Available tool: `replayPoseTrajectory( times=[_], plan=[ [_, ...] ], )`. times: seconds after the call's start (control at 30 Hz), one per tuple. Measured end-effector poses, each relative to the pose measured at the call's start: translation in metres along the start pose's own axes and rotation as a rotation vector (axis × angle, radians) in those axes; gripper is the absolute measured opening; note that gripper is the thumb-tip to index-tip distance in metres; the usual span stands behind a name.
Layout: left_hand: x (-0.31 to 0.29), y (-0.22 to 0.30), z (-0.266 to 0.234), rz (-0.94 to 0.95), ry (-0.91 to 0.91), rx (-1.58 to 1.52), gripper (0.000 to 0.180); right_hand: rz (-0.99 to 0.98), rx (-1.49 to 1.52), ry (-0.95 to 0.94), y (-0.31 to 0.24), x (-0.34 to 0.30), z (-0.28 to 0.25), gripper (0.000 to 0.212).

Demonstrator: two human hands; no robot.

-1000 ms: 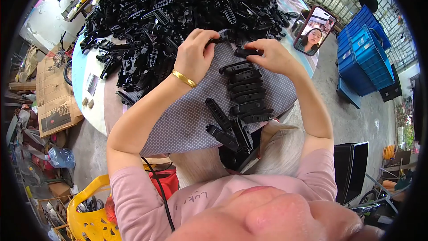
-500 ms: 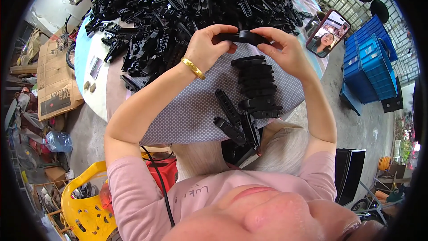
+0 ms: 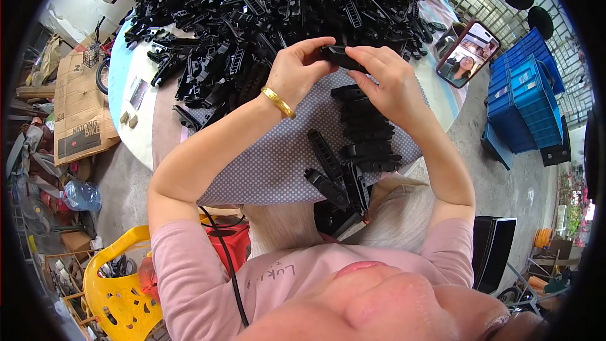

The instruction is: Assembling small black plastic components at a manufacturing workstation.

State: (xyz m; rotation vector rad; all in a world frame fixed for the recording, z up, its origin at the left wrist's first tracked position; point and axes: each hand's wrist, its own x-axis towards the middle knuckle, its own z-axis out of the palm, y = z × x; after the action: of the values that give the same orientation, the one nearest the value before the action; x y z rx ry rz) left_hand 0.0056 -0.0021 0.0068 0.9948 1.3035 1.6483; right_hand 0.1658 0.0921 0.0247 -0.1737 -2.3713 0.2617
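Observation:
Over the far middle of the table, a long black plastic part (image 3: 343, 58) is held between both hands. Its left end is pinched by the thumb and fingers of my left hand (image 3: 295, 72), which wears a gold bangle. The right end is gripped by my right hand (image 3: 391, 82), whose fingers cover much of it. Below the right hand lies a row of similar black parts (image 3: 366, 129), side by side. Nearer me, a slotted black part (image 3: 325, 155) and two more black pieces lie loosely at the table edge. A large heap of black plastic parts (image 3: 246, 25) spreads beyond my hands.
The round table bears a dotted grey cloth (image 3: 265, 164). A phone (image 3: 467, 53) stands at its right edge, with two small stones (image 3: 128, 119) at the left. Blue crates (image 3: 524, 101) stand at right, a yellow chair (image 3: 120, 290) at lower left. A black cable (image 3: 227, 259) hangs beside me.
My right hand has moved left, closer to my left hand, and its fingers now lie over the part. The held part has turned and slopes down to the right.

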Motion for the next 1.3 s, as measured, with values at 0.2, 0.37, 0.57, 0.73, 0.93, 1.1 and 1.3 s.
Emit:
replayPoseTrajectory(
  times=[0.2, 0.37, 0.57, 0.73, 0.93, 1.1, 1.3],
  plan=[
    [-0.002, 0.007, -0.001, 0.049, -0.01, 0.185, 0.04, -0.005, 0.003, 0.059, -0.002, -0.002, 0.005, 0.037],
    [-0.003, 0.015, -0.003, 0.14, -0.033, 0.283, 0.034, 0.166, 0.113, 0.127, 0.008, 0.006, 0.0, 0.046],
    [0.002, 0.008, -0.001, 0.239, -0.086, 0.258, 0.031, 0.278, 0.262, -0.09, 0.015, 0.002, -0.007, 0.04],
    [0.004, 0.008, -0.003, 0.304, -0.093, 0.34, 0.034, 0.16, 0.074, 0.011, 0.011, 0.0, -0.007, 0.033],
    [0.002, -0.009, -0.003, 0.127, -0.328, 0.655, 0.041, 0.431, 0.458, -0.517, 0.043, -0.013, -0.009, 0.038],
    [-0.005, -0.034, 0.001, 0.472, -0.4, 0.717, 0.061, 0.2, 0.47, -0.537, 0.047, -0.02, -0.014, 0.052],
    [-0.029, 0.002, 0.013, 0.154, -0.626, 0.559, 0.062, 0.243, 0.436, -0.332, 0.022, -0.053, -0.016, 0.074]
  ],
)
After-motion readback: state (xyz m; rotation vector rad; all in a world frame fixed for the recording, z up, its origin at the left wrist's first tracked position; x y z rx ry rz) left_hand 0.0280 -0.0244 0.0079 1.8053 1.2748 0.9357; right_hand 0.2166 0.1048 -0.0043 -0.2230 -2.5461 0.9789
